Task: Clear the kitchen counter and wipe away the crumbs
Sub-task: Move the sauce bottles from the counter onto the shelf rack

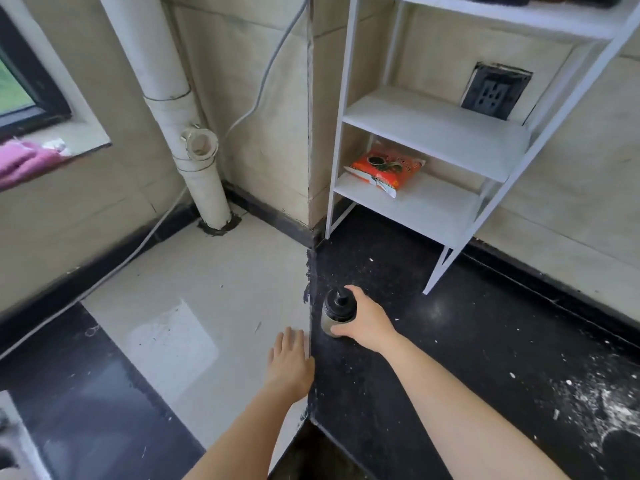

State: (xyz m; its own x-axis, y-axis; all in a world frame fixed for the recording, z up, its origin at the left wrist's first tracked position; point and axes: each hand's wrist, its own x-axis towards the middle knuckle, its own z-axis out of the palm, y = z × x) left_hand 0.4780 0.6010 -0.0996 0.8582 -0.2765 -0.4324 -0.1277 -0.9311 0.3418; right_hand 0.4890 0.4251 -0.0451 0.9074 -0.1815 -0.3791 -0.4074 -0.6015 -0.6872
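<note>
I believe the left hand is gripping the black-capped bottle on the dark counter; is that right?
Not quite: the head view shows the right hand gripping the black-capped bottle on the dark counter; the left hand lies flat on the pale surface beside it.

Beige tiled walls (249,98), black skirting strip (270,216) along the base. Left: dark-framed window (20,84), daylight coming in, crumpled pink cloth (20,161) on the pale sill (86,138). Corner: thick white plastic drain pipe (152,64) with capped side port, running down into a pale beige slab (225,289), black sealant at the foot. Thin grey cable (266,77) hanging beside. Right: white metal shelf rack (433,129) against wall, black multi-hole wall socket (495,90) behind it.
</note>
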